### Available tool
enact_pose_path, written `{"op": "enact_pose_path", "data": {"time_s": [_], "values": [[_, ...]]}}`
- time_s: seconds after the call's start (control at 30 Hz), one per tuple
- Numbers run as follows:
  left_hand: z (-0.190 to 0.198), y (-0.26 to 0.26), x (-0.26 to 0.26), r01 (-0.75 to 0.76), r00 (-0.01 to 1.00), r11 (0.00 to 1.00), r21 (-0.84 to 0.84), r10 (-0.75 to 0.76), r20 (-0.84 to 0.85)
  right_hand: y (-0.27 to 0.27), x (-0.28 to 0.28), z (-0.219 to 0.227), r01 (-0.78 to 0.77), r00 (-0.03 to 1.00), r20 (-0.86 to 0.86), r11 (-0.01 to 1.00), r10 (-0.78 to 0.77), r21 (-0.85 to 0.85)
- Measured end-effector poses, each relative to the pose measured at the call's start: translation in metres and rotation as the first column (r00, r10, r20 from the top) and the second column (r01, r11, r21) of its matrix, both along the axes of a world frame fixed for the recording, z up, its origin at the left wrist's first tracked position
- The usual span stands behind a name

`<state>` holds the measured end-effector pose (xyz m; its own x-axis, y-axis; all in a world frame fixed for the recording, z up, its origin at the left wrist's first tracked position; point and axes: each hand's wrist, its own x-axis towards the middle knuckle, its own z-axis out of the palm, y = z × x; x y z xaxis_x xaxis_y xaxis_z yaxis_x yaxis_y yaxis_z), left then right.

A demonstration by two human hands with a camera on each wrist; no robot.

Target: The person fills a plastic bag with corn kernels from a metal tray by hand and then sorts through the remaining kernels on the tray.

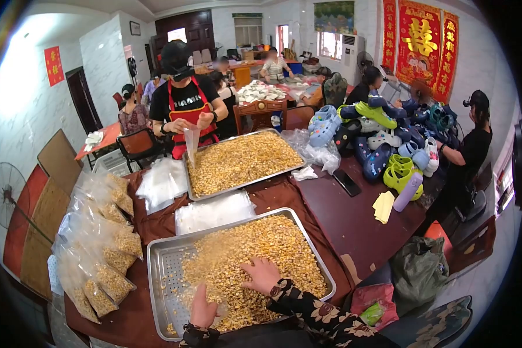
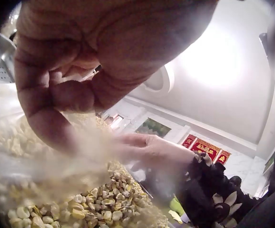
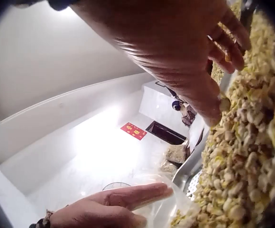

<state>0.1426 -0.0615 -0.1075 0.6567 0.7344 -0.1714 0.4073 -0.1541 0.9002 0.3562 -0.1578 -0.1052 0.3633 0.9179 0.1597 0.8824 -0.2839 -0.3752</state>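
Observation:
My left hand (image 1: 203,308) grips a clear plastic bag (image 2: 14,123) at the front of a metal tray (image 1: 167,264) heaped with yellow corn kernels (image 1: 284,249). Some kernels show through the film, and the bag lies low against the heap. My right hand (image 1: 262,275) is to the right of it, fingers spread and touching the kernels. In the right wrist view its fingertips (image 3: 213,114) reach the surface of the heap, and a kernel clings near one of them. The tray's left part shows its perforated bottom with only scattered kernels.
Filled bags of kernels (image 1: 101,255) pile up on the left of the table. Flat clear bags (image 1: 214,213) lie beyond my tray. A second kernel tray (image 1: 243,159) stands farther back, where a person in a red apron (image 1: 188,104) holds a bag. Clogs (image 1: 383,133) are heaped at right.

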Motion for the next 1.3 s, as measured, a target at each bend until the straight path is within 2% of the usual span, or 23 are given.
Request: {"op": "enact_pose_path", "data": {"time_s": [0.13,0.2,0.3,0.43,0.5,0.53,0.6,0.63,0.7,0.73,0.8,0.83,0.87,0.93,0.97,1.03,1.17,1.3], "values": [[0.003,-0.001,0.001,0.0,1.0,1.0,-0.015,0.0,0.001,-0.001,-0.006,-0.014,0.005,1.0,-0.006,0.996,-0.005,0.092],[0.003,-0.001,0.0,0.003,1.0,1.0,-0.005,-0.003,0.002,0.007,-0.001,-0.03,0.069,0.957,-0.29,0.99,-0.03,0.125],[0.007,-0.001,0.0,0.012,1.0,1.0,-0.028,-0.012,0.025,0.008,0.007,-0.03,0.153,0.932,-0.355,0.966,-0.07,0.21],[0.006,-0.002,0.001,0.0,1.0,0.999,-0.037,0.0,0.015,0.015,0.009,-0.018,0.15,0.891,-0.454,0.954,-0.018,0.258],[0.003,-0.003,0.001,0.0,1.0,0.999,-0.045,0.0,0.002,0.02,-0.002,-0.012,0.091,0.765,-0.64,0.971,0.073,0.22],[0.001,-0.002,0.001,-0.007,1.0,0.999,-0.037,0.007,0.006,0.024,-0.01,-0.015,0.093,0.765,-0.64,0.971,0.072,0.22],[-0.008,0.0,-0.001,-0.015,1.0,1.0,-0.026,0.015,0.011,0.031,-0.029,-0.029,-0.098,0.736,-0.652,0.982,0.181,0.163],[-0.016,0.003,-0.003,-0.006,1.0,1.0,0.014,0.006,0.018,0.033,-0.039,-0.027,-0.098,0.736,-0.651,0.981,0.183,0.166],[-0.016,0.004,-0.004,-0.001,1.0,0.998,0.055,-0.001,0.025,0.032,-0.058,-0.021,-0.351,0.696,-0.634,0.93,0.337,0.108],[-0.005,0.0,-0.002,-0.014,1.0,1.0,0.019,0.013,0.025,0.033,-0.061,-0.017,-0.355,0.694,-0.634,0.928,0.341,0.111],[0.003,-0.002,-0.002,-0.031,0.999,0.999,-0.018,0.032,0.025,0.037,-0.063,-0.01,-0.351,0.814,-0.504,0.936,0.289,-0.032],[0.004,-0.001,-0.003,-0.026,1.0,0.999,-0.044,0.026,0.006,0.043,-0.059,-0.01,-0.303,0.853,-0.468,0.95,0.231,-0.083],[0.005,-0.001,-0.004,-0.02,1.0,0.997,-0.07,0.019,-0.012,0.046,-0.053,-0.008,-0.303,0.853,-0.468,0.949,0.231,-0.084],[0.003,-0.001,-0.003,-0.013,1.0,0.998,-0.064,0.013,0.004,0.05,-0.038,0.004,-0.226,0.946,-0.252,0.971,0.202,-0.072],[0.001,-0.001,-0.003,-0.006,1.0,0.998,-0.056,0.007,0.02,0.049,-0.033,0.007,-0.225,0.947,-0.25,0.972,0.2,-0.073],[-0.002,0.0,-0.001,-0.007,0.999,0.998,-0.058,0.009,0.031,0.046,-0.024,0.011,-0.203,0.979,-0.042,0.978,0.201,-0.04],[-0.003,0.002,-0.005,-0.005,1.0,0.996,-0.089,0.007,0.019,0.042,-0.021,-0.004,-0.193,0.978,0.066,0.977,0.199,-0.091],[0.001,0.001,-0.004,0.006,1.0,0.997,-0.078,-0.004,0.028,0.037,-0.015,-0.005,-0.167,0.986,0.005,0.981,0.169,-0.102]]}}
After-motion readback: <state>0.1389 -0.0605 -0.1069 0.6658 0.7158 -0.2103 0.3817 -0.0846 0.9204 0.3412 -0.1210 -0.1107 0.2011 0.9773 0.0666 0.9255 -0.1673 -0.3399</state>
